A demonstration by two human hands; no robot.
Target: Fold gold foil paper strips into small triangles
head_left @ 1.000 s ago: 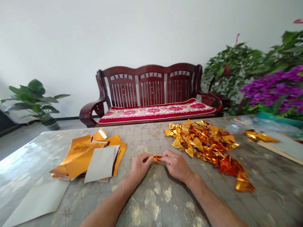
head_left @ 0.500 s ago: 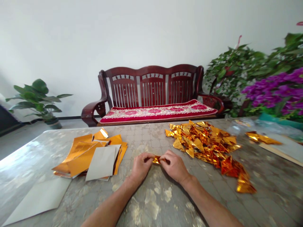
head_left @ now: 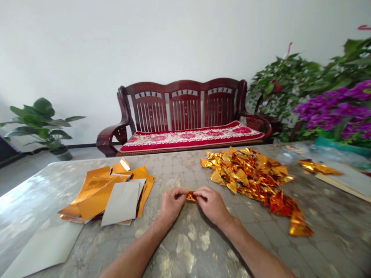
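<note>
Pinching foil piece point(head_left: 191, 196): left hand point(head_left: 172, 204), right hand point(head_left: 213, 204); paper stack point(head_left: 97, 197) leftward, folded-foil pile point(head_left: 252, 173) rightward.

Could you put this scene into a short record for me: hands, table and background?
Left hand: pinches one end of a gold foil piece
Right hand: pinches its other end
Table, left: loose pile of gold and pale sheets; single pale sheet nearer
Table, right: heap of folded gold foil shapes
Background: dark wooden bench with red floral cover
Plants: potted plant left, purple flowers right

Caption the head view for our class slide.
Left hand and right hand pinch a gold foil piece, with a sheet pile left and foil heap right.
</note>
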